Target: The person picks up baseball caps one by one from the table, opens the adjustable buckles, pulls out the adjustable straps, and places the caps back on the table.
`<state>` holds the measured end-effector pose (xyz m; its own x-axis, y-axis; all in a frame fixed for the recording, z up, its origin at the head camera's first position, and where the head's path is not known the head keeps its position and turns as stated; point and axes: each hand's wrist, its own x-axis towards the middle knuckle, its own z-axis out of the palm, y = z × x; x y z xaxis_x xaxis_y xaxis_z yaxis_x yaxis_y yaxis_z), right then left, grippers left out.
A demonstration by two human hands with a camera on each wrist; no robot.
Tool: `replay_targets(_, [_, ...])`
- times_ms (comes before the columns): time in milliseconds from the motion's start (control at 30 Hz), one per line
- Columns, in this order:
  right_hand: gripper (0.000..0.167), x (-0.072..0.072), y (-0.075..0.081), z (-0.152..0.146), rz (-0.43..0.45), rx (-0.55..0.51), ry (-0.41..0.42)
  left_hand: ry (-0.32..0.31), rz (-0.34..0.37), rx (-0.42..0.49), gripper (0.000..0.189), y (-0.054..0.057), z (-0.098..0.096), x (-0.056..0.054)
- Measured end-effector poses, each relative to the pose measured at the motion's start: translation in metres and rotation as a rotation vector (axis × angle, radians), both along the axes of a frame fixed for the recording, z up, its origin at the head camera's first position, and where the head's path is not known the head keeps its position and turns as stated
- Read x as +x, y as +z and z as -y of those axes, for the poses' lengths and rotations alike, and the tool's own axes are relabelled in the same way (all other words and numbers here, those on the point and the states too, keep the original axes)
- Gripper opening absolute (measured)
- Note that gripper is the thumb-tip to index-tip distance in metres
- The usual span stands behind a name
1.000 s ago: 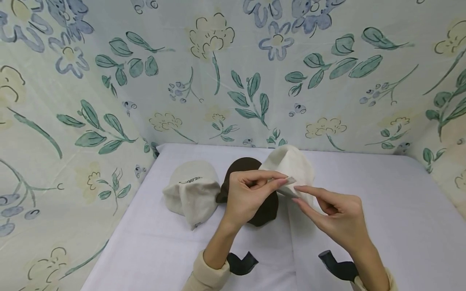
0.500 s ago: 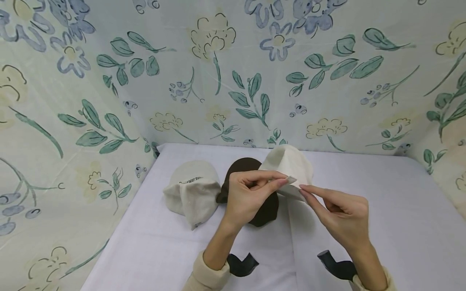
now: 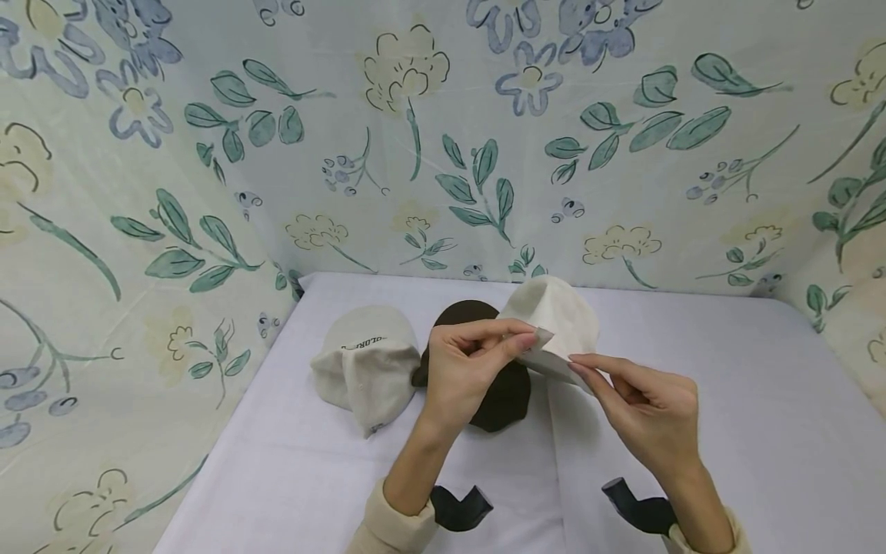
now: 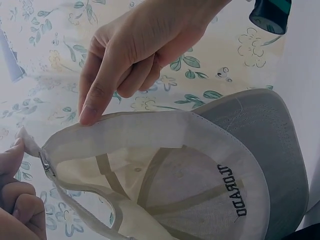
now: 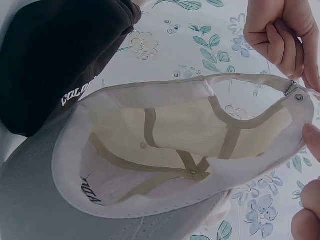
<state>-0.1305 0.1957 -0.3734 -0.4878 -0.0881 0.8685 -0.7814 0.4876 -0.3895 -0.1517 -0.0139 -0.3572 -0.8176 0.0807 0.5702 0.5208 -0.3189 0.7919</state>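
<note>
A cream-white baseball cap [image 3: 561, 308] is held up over the table, its back opening toward the hands. My left hand [image 3: 464, 369] pinches the loose end of the cap's back strap [image 3: 544, 336] between thumb and index finger. My right hand [image 3: 647, 408] pinches the cap's rear edge, with the other fingers curled in. In the left wrist view, a metal buckle [image 4: 45, 162] sits on the strap beside the left fingertips, and the grey underside of the brim [image 4: 270, 155] points away. Dark lettering shows inside the crown in both wrist views.
A light grey cap [image 3: 377, 362] lies at the left on the white-covered table [image 3: 727, 369]. Between it and the held cap lies a dark brown cap [image 3: 505, 400], partly behind my left hand. A floral cloth [image 3: 415, 154] hangs behind the table.
My right hand has shifted slightly right and closed its fingertips on the cap's edge. My left hand has drawn a little left with the strap end. The other caps stay put.
</note>
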Motion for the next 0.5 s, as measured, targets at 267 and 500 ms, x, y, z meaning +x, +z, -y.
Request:
replay_targets(267, [0.043, -0.0009, -0.0047, -0.003, -0.007, 0.008, 0.025, -0.036, 0.04, 0.048, 0.013, 0.0007, -0.0006, 0.0])
replay_targets(500, [0.037, -0.0002, -0.0063, -0.0043, 0.015, 0.01, 0.043, -0.076, 0.071, 0.094, 0.018, 0.0, -0.0001, 0.0004])
